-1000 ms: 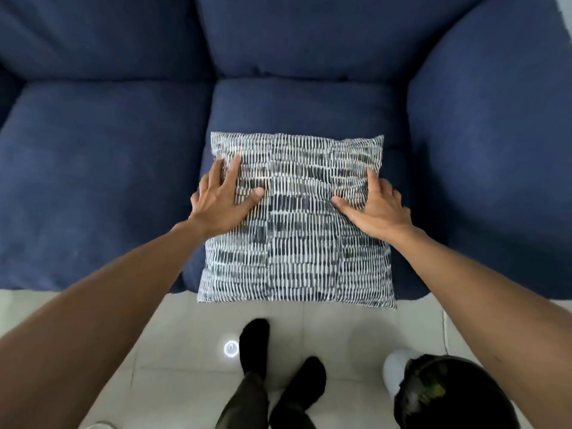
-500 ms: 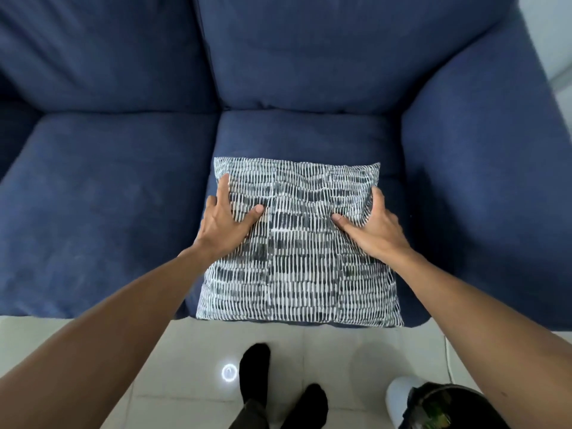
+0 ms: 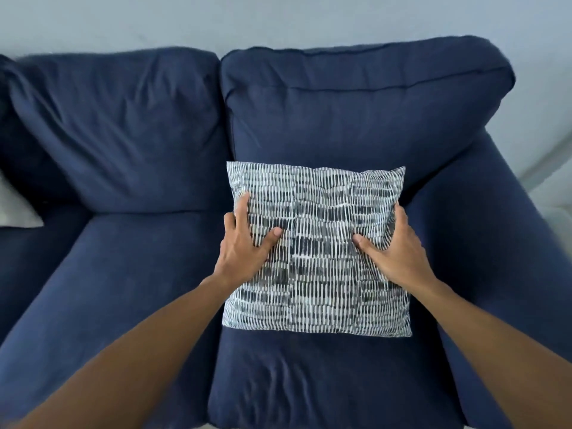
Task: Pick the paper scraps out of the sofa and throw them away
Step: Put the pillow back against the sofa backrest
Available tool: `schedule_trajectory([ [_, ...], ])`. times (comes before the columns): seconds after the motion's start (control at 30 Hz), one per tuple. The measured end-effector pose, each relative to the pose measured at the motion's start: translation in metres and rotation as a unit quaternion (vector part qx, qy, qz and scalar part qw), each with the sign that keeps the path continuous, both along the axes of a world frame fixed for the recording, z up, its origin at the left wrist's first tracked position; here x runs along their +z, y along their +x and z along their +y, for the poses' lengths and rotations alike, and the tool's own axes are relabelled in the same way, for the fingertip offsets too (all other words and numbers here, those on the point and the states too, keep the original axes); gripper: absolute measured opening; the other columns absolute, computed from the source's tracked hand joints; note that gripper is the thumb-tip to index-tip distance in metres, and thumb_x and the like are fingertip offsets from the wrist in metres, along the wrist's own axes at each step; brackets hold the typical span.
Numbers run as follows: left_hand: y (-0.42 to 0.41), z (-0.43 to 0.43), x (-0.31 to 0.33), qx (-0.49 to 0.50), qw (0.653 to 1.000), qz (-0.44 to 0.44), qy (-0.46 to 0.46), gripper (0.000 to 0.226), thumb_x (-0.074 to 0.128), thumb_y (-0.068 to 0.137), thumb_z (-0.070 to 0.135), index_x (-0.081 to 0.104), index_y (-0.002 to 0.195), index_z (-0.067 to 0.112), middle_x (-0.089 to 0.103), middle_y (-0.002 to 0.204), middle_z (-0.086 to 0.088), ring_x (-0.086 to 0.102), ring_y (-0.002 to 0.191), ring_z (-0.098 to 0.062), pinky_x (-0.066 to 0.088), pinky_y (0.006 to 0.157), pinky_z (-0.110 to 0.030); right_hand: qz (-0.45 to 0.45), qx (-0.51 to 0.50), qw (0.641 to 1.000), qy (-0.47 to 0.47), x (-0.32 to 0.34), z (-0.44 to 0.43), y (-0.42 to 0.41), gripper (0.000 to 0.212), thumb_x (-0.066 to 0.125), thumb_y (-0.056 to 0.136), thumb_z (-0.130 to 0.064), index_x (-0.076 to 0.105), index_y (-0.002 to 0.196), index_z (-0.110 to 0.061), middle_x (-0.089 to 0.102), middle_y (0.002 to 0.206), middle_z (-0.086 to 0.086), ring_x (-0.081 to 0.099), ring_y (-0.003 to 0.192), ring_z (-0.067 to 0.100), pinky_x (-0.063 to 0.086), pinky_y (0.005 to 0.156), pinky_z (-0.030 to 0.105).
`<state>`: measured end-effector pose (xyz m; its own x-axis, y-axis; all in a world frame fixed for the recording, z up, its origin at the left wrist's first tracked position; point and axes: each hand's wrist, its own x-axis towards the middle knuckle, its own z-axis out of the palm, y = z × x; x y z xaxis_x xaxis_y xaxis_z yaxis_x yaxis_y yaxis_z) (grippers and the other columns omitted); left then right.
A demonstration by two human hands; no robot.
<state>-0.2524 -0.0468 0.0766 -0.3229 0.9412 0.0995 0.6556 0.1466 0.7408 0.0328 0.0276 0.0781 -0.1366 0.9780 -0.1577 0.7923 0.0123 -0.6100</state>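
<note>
A dark blue sofa (image 3: 130, 274) fills the view. On its right seat cushion a square pillow (image 3: 315, 252) with a black-and-white dash pattern leans against the back cushion (image 3: 356, 109). My left hand (image 3: 244, 243) grips the pillow's left edge, thumb on the front. My right hand (image 3: 393, 249) grips its right edge the same way. No paper scraps show anywhere on the sofa.
The sofa's right armrest (image 3: 501, 243) rises beside the pillow. A light grey cushion corner (image 3: 15, 209) peeks in at the far left. A pale wall (image 3: 278, 20) runs behind the sofa.
Both hands have carried the pillow from the seat's front edge back and up against the back cushion. The view has tilted up, so the floor, feet and bin are out of sight.
</note>
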Motion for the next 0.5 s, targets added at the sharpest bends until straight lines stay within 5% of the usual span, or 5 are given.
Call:
schedule_trajectory([
  [0.27,-0.015,0.072,0.014,-0.030,0.998,0.020,0.053,0.094,0.062,0.088,0.057,0.000,0.155,0.034,0.029,0.138,-0.003,0.040,0.111,-0.013,0.045,0.083,-0.035,0.044,-0.025,0.997,0.058,0.012,0.065,-0.018,0.110,0.056,0.077,-0.077,-0.006,0.156,-0.031,0.010,0.166,0.001,0.020,0.149,0.024,0.026,0.116,0.057],
  [0.5,-0.021,0.122,-0.007,-0.053,0.997,0.024,0.057,0.096,0.063,0.089,0.053,-0.003,0.155,0.033,0.027,0.138,-0.006,0.040,0.103,-0.012,0.042,0.086,-0.032,0.066,-0.051,0.993,0.089,-0.006,0.110,-0.029,0.108,0.064,0.085,-0.058,-0.009,0.157,-0.022,0.007,0.166,0.003,0.020,0.149,0.024,0.026,0.114,0.045],
])
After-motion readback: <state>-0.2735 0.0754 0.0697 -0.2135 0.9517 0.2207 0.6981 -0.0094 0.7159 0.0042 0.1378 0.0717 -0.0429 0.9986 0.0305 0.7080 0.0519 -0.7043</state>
